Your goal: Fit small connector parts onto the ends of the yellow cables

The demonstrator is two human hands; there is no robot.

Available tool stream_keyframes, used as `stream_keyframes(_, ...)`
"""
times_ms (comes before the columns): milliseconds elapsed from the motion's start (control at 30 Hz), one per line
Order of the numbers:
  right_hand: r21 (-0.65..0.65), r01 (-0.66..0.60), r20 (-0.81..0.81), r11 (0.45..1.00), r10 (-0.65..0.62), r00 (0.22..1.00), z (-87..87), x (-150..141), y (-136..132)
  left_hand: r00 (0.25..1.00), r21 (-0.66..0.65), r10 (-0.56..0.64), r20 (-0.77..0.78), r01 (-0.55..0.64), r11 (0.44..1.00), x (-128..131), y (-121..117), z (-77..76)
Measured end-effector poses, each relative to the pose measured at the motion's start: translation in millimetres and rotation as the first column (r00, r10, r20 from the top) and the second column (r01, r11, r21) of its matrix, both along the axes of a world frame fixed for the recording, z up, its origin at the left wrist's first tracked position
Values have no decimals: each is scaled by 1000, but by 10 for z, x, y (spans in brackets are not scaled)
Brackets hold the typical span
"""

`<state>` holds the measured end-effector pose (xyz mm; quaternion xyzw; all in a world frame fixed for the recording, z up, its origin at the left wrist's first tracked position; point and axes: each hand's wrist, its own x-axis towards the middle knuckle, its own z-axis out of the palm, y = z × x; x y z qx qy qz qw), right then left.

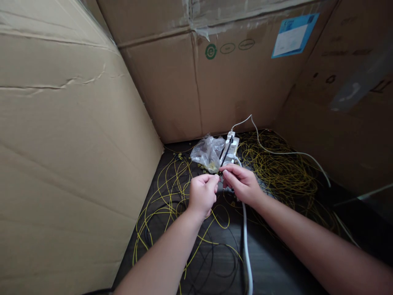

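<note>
My left hand [203, 193] is closed, thumb and forefinger pinched together, close to the fingertips of my right hand [243, 183]. The right fingers are pinched too. Whatever lies between the fingertips is too small and hidden to name. A thin yellow cable [221, 226] loops out just below my left hand, but I cannot tell whether it is held. Right behind the fingertips are a crumpled clear plastic bag [207, 149] and a white power strip [233, 148]. A black cord [227, 151] runs from the strip down toward my right fingertips.
Large cardboard boxes stand on the left [67, 164], at the back [172, 90] and on the right [334, 135]. A big tangle of yellow cable [279, 168] lies at right, looser loops [162, 211] at left. A white cord [245, 246] crosses the dark floor [270, 266].
</note>
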<state>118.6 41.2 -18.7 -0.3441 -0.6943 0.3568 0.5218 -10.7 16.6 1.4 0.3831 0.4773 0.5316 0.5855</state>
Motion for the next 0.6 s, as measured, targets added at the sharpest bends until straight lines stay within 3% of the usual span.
stream_keyframes(400, 13, 24, 25, 1000, -24, 999, -1, -9, -7, 996, 63, 23, -86, -18, 998, -27, 18, -105)
stream_keyframes(600, 13, 21, 24, 1000, -22, 999, 0, -10, -7, 988, 68, 108, -113, -101, 993, -17, 27, -136)
